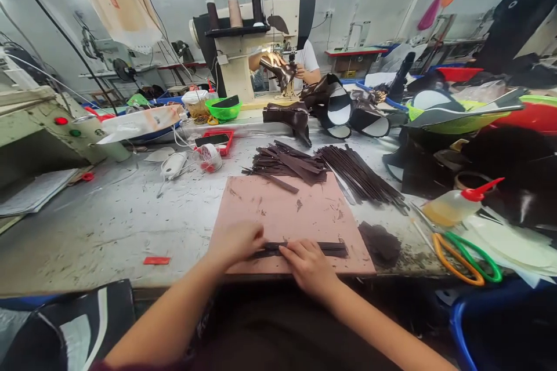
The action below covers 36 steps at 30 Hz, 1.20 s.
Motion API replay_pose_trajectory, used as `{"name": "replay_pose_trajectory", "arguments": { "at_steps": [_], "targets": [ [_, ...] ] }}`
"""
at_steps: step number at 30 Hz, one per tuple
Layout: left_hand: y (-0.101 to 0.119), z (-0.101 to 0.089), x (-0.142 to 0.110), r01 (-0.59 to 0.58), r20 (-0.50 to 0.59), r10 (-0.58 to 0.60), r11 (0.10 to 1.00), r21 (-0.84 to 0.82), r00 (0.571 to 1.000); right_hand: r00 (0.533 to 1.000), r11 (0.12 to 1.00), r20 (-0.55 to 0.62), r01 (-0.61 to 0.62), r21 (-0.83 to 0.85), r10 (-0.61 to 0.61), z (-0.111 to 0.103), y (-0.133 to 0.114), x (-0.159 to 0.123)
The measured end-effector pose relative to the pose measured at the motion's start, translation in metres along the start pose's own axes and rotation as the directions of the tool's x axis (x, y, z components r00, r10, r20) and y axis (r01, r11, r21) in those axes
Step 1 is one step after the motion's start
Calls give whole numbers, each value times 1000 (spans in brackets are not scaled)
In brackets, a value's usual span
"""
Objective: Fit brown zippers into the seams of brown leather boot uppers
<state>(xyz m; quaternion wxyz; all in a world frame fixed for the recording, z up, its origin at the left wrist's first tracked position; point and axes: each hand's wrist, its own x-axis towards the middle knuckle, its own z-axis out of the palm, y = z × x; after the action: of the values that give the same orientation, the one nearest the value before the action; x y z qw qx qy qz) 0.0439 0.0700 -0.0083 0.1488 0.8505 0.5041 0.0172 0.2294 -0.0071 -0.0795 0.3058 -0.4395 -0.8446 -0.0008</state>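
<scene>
On the pink board (282,208) lies a dark brown folded strip of material (333,249), flat and close to the board's near edge. Over its middle rests my right hand (308,264), fingers stretched out and pressing down on it. My left hand (241,240) is at the strip's left end, closed and slightly blurred; whatever it pinches is hidden. Beyond my hands, a loose heap of dark brown strips (289,162) overlaps the board's far edge. A neater bundle of thin strips (361,177) lies right of that heap. Dark scraps (380,244) sit beside the board's right edge.
Orange-and-green scissors (467,258) and a red-tipped glue bottle (455,206) lie at right. Brown boots (287,120) stand at the back, before a sewing machine (235,58) where another person works. A red piece (156,261) and a white device (174,165) lie left.
</scene>
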Motion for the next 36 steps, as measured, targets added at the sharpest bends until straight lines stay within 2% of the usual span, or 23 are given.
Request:
{"name": "replay_pose_trajectory", "arguments": {
  "at_steps": [3,7,9,12,15,19,23,27,29,31,33,34,36],
  "targets": [
    [14,22,-23,-74,-2,74,995,-60,997,1000,1000,14,-6,0,6,0,-1,0],
    [22,35,-19,-117,-7,117,981,-153,993,1000,1000,10,-6,-9,6,0,-1,-1],
    [21,35,-16,-73,-29,69,977,-198,997,1000,1000,17,-2,-18,2,-1,-1,-2],
    [12,31,-18,55,-51,-72,956,-288,996,999,999,37,1,-34,0,-2,-1,-2],
    [-5,29,-26,186,13,-198,896,-404,980,999,999,39,11,-38,-10,-3,-1,-2],
    [-24,31,-40,308,91,-306,801,-513,948,1000,999,15,26,-41,-26,-4,-2,-4],
    [-30,34,-46,315,89,-321,773,-550,943,999,998,27,35,-50,-33,-4,-1,-6],
    [-25,36,-48,282,28,-316,801,-528,949,999,996,15,45,-76,-44,-2,-1,-8],
    [-21,36,-57,291,-3,-337,817,-498,941,998,994,16,67,-87,-66,-2,-1,-12],
    [-20,34,-75,341,-34,-400,821,-457,916,995,989,13,104,-105,-103,-2,-2,-18],
    [-25,30,-100,437,-63,-503,801,-409,862,987,979,-17,157,-129,-161,-2,-1,-23],
    [-30,27,-116,499,-78,-565,778,-381,822,982,974,-34,177,-139,-184,-2,1,-25],
    [-43,19,-154,638,-115,-695,703,-314,709,969,967,-82,223,-124,-233,0,4,-27]
  ]
}}
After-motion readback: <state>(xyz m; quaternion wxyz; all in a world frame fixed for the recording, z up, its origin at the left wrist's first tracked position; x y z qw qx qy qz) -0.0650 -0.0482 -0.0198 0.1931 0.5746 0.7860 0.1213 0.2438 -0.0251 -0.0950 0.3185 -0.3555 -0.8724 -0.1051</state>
